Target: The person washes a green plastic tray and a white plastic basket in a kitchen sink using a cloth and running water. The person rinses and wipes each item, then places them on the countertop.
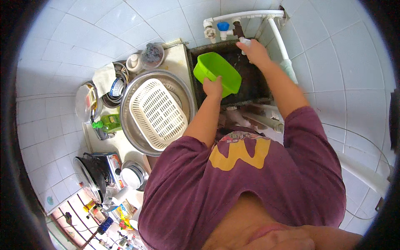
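My left hand point(213, 87) grips the near rim of a green plastic basin point(218, 67), which is tilted over the dark stone sink point(257, 89). The basin's inside shows no contents that I can make out. At the sink's far right corner, my right hand point(257, 53) is at a white tap point(246, 42) fixed to a dark pipe fitting; its fingers are closed around the tap. Whether water runs cannot be told.
Left of the sink, a white slotted plastic basket point(158, 114) lies in a large metal basin point(126, 125). Beyond are a green detergent bottle point(111, 123), a lidded pot point(89, 178) and stacked bowls point(131, 178). White pipes point(250, 14) run along the tiled wall.
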Demonstrator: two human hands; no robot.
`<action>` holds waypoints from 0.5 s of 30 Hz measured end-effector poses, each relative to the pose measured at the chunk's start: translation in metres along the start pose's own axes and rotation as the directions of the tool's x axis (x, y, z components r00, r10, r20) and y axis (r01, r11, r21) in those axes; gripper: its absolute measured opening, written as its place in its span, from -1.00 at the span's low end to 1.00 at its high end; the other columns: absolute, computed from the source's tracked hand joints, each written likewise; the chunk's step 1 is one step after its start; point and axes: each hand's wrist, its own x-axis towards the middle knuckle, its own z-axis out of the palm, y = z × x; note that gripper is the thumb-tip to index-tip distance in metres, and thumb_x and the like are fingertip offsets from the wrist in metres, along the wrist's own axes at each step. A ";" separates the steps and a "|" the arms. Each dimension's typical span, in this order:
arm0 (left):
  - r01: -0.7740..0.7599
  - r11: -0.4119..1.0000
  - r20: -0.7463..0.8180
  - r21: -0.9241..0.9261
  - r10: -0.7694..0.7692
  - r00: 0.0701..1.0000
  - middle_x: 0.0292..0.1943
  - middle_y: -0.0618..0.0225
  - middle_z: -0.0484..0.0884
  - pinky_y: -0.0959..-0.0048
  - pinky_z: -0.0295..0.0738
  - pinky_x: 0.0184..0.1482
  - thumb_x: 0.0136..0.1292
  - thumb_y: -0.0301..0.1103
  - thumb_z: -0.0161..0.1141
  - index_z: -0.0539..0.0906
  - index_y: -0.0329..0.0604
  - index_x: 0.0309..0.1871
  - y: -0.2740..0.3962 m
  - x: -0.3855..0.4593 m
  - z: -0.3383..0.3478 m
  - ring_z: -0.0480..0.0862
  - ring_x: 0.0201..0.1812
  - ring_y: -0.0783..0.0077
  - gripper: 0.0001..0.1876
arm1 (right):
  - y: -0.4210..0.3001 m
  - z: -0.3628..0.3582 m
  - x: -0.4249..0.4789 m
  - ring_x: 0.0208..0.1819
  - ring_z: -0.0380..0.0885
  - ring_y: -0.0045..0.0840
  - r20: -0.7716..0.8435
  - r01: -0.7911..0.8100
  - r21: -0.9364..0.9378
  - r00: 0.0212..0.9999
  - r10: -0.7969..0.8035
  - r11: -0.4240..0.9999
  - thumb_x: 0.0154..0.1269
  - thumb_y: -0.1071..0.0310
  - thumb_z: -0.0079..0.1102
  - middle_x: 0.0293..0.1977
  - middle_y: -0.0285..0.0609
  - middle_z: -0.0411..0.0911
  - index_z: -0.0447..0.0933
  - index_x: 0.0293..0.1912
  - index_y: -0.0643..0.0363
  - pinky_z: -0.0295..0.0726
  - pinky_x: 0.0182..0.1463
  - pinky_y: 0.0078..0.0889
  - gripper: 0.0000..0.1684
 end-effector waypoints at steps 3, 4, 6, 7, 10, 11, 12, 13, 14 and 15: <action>-0.278 0.902 0.096 0.330 0.261 0.961 -0.15 -0.05 0.58 0.16 0.48 -0.15 0.03 -0.31 0.37 0.48 -0.34 -0.19 0.030 -0.026 -0.006 0.60 -0.17 -0.04 -0.62 | 0.042 0.047 -0.024 -0.47 0.54 -0.42 0.038 -0.206 0.582 0.973 0.227 0.787 0.17 -0.28 0.10 -0.49 -0.13 0.55 0.52 -0.20 0.33 0.49 -0.30 -0.33 -0.26; -0.344 0.861 0.107 0.375 0.329 0.938 -0.16 -0.05 0.57 0.15 0.48 -0.15 0.02 -0.30 0.37 0.48 -0.33 -0.20 0.026 -0.029 -0.010 0.59 -0.17 -0.06 -0.63 | 0.038 0.052 -0.043 -0.52 0.50 -0.48 0.174 -0.291 0.603 0.957 0.234 0.743 0.17 -0.30 0.09 -0.49 -0.15 0.54 0.53 -0.14 0.35 0.47 -0.34 -0.34 -0.22; -0.486 0.746 0.176 0.456 0.460 0.870 -0.18 -0.05 0.56 0.13 0.46 -0.15 0.01 -0.28 0.37 0.48 -0.30 -0.23 0.021 -0.039 -0.008 0.57 -0.17 -0.10 -0.63 | 0.054 0.078 -0.064 -0.51 0.44 -0.49 0.262 -0.385 0.707 0.922 0.285 0.593 0.19 -0.28 0.11 -0.44 -0.14 0.53 0.54 -0.10 0.36 0.44 -0.36 -0.36 -0.23; -0.526 0.692 0.219 0.494 0.486 0.846 -0.19 -0.04 0.55 0.12 0.46 -0.15 0.02 -0.27 0.37 0.47 -0.29 -0.23 0.016 -0.044 -0.008 0.57 -0.18 -0.11 -0.63 | 0.057 0.083 -0.071 -0.46 0.43 -0.49 0.320 -0.444 0.728 0.894 0.315 0.522 0.19 -0.25 0.13 -0.38 -0.12 0.53 0.53 -0.09 0.36 0.43 -0.33 -0.37 -0.25; -0.551 0.559 0.332 0.620 0.449 0.830 -0.24 0.02 0.51 0.09 0.48 -0.17 0.06 -0.29 0.33 0.45 -0.21 -0.24 0.007 -0.055 -0.013 0.57 -0.19 -0.10 -0.68 | 0.068 0.097 -0.073 -0.36 0.41 -0.49 0.414 -0.515 0.820 0.834 0.364 0.249 0.18 -0.09 0.24 -0.29 -0.13 0.51 0.52 -0.14 0.31 0.42 -0.27 -0.38 -0.42; -0.571 0.543 0.347 0.616 0.464 0.815 -0.23 0.02 0.51 0.09 0.49 -0.18 0.07 -0.29 0.33 0.45 -0.21 -0.23 0.006 -0.058 -0.014 0.57 -0.20 -0.10 -0.68 | 0.078 0.103 -0.066 -0.34 0.41 -0.48 0.440 -0.509 0.852 0.824 0.356 0.124 0.18 -0.01 0.26 -0.29 -0.13 0.50 0.51 -0.14 0.29 0.42 -0.26 -0.38 -0.48; -0.584 0.530 0.359 0.615 0.471 0.806 -0.23 0.02 0.51 0.09 0.49 -0.19 0.07 -0.29 0.32 0.44 -0.20 -0.22 0.001 -0.060 -0.017 0.57 -0.20 -0.09 -0.69 | 0.094 0.115 -0.053 -0.32 0.41 -0.47 0.472 -0.502 0.865 0.811 0.345 -0.003 0.18 0.07 0.27 -0.29 -0.14 0.48 0.50 -0.15 0.28 0.42 -0.25 -0.37 -0.55; -0.599 0.516 0.370 0.612 0.483 0.794 -0.22 0.02 0.51 0.09 0.50 -0.20 0.08 -0.29 0.31 0.44 -0.19 -0.21 -0.002 -0.062 -0.022 0.58 -0.21 -0.08 -0.69 | 0.100 0.115 -0.046 -0.30 0.40 -0.47 0.499 -0.485 0.865 0.802 0.328 -0.128 0.18 0.15 0.28 -0.28 -0.15 0.47 0.48 -0.15 0.27 0.42 -0.23 -0.36 -0.60; -0.611 0.492 0.382 0.620 0.491 0.783 -0.23 0.03 0.50 0.10 0.51 -0.21 0.09 -0.29 0.31 0.44 -0.19 -0.21 -0.006 -0.064 -0.026 0.58 -0.21 -0.08 -0.70 | 0.107 0.115 -0.042 -0.30 0.43 -0.41 0.456 -0.408 0.888 0.837 0.302 -0.210 0.18 0.35 0.24 -0.29 -0.14 0.43 0.44 -0.20 0.23 0.43 -0.24 -0.32 -0.76; -0.623 0.466 0.393 0.628 0.502 0.771 -0.24 0.04 0.50 0.11 0.51 -0.22 0.09 -0.28 0.30 0.45 -0.19 -0.22 -0.009 -0.065 -0.030 0.58 -0.22 -0.07 -0.70 | 0.105 0.109 -0.037 -0.30 0.44 -0.37 0.462 -0.403 0.882 0.839 0.287 -0.242 0.21 0.42 0.16 -0.24 -0.12 0.41 0.39 -0.11 0.24 0.46 -0.26 -0.30 -0.74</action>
